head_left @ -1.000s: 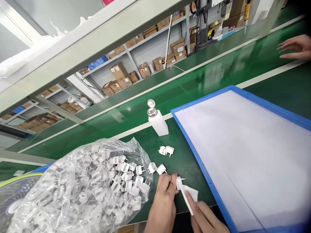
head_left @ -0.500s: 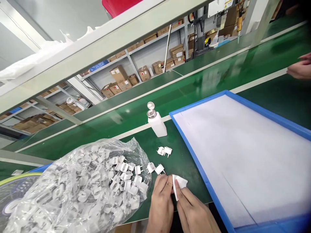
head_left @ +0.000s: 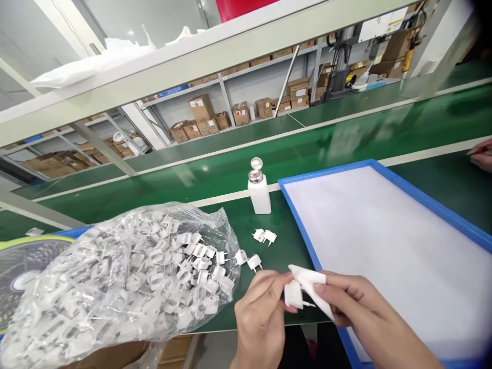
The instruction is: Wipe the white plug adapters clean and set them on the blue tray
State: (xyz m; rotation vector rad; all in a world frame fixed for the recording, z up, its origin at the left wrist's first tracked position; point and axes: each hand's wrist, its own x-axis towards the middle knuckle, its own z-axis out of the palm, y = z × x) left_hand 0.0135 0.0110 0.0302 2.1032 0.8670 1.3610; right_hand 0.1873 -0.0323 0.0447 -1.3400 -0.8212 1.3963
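My left hand [head_left: 261,312] pinches a white plug housing [head_left: 294,294] with metal pins pointing right. In my right hand [head_left: 357,302] is a folded white cloth [head_left: 309,277], its edge against or just beside the plug housing. Beyond my hands, several loose plug housings [head_left: 254,262] lie on the green table. To the left, a clear plastic bag [head_left: 154,271] is full of the same white pieces.
A white pump bottle [head_left: 260,195] with a raised metal lid stands behind the loose pieces. On the right lies a blue-rimmed tray [head_left: 303,228] lined in white. Another person's hand [head_left: 482,155] shows at the right edge. A fan-like round object [head_left: 23,266] sits left.
My hands have come slightly apart, the right one moving right with the cloth. The plug housing in my left hand now shows. The view has shifted and levelled a little.
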